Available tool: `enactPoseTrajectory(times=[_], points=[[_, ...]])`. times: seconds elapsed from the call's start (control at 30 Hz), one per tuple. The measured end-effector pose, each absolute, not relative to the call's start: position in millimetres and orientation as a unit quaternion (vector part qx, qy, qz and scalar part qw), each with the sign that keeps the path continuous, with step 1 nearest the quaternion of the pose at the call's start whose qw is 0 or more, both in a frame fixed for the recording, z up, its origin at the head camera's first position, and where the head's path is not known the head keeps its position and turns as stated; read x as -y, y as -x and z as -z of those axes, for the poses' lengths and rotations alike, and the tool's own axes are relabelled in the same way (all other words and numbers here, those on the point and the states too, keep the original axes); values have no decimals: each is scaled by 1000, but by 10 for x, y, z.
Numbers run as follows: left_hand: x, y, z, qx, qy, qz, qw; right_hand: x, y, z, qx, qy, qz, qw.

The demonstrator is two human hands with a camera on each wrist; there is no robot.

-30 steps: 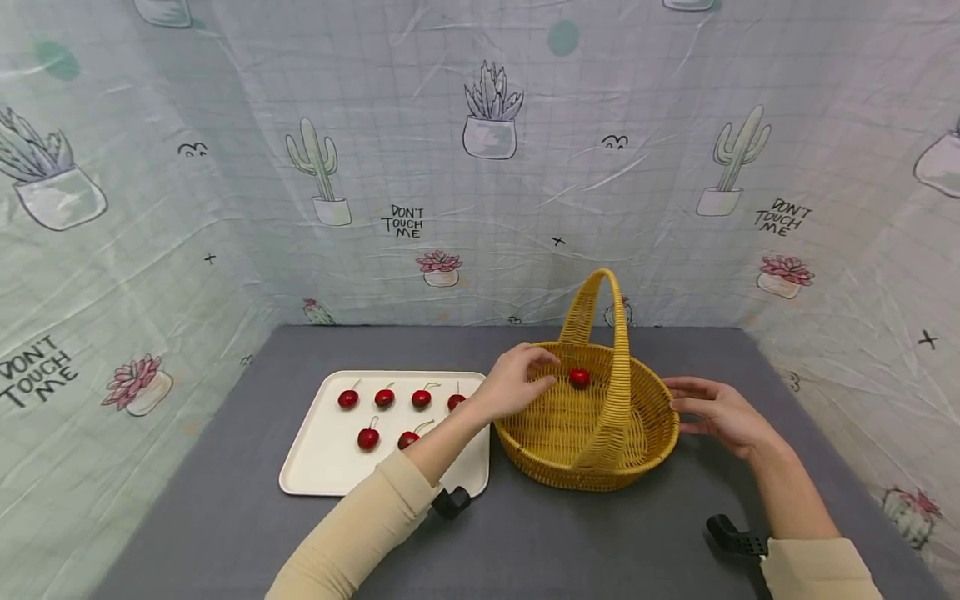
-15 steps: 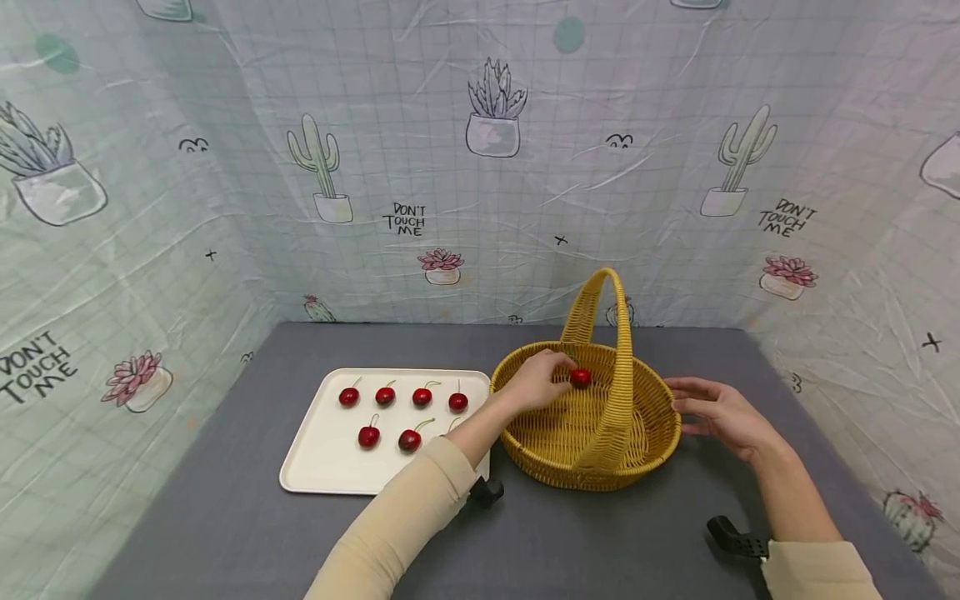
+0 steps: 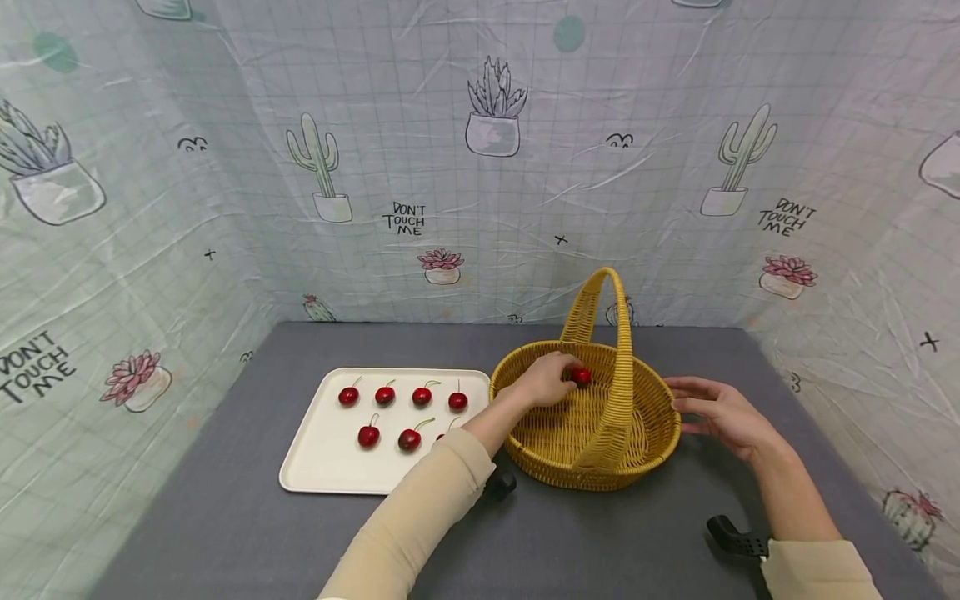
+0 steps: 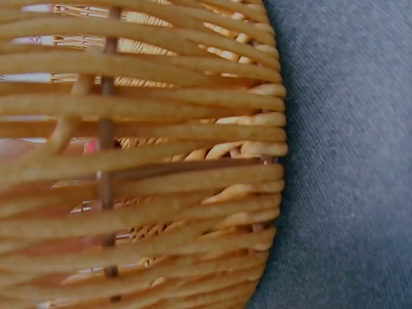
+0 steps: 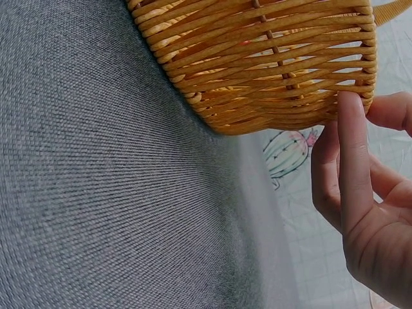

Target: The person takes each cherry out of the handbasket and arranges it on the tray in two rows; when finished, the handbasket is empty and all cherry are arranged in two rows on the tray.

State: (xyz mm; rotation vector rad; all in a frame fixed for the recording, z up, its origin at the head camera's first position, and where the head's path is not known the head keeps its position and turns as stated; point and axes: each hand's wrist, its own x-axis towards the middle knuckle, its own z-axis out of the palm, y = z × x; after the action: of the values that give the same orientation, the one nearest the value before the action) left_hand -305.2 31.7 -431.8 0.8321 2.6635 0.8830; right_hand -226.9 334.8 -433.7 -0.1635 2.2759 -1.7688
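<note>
Inside the yellow wicker basket [image 3: 555, 454], my left hand [image 3: 546, 382] has its thumb and bent fingers around a red cherry [image 3: 581, 377], which shows partly past the fingertips. In the left wrist view the weave of the basket [image 4: 193, 132] covers nearly everything, and only bits of the hand and something pink show through the gaps. At the basket's right side, my right hand [image 3: 723, 415] touches the outer wall and rim with loosely extended fingers. Close up in the right wrist view, one fingertip of the right hand [image 5: 373, 219] presses the basket wall [image 5: 277, 58] just below the rim.
A white tray [image 3: 315, 458] left of the basket bears several red cherries [image 3: 368, 436] with stems. The basket's tall arched handle [image 3: 619, 367] rises over its right half. Both stand on a grey cloth [image 3: 600, 542]. A cactus-print curtain [image 3: 360, 150] encloses the back and sides.
My left hand has moved right, from over the basket's left rim down to the cherry inside, and its fingers have closed around it. The right hand stays at the basket's side.
</note>
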Motion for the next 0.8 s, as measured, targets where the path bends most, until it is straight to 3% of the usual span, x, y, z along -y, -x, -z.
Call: enactPoseTrajectory(times=[0.8], points=[[-400,3096,4393,-929,-285,-214,101,-3362,2280,4356,-782,57,608,128]])
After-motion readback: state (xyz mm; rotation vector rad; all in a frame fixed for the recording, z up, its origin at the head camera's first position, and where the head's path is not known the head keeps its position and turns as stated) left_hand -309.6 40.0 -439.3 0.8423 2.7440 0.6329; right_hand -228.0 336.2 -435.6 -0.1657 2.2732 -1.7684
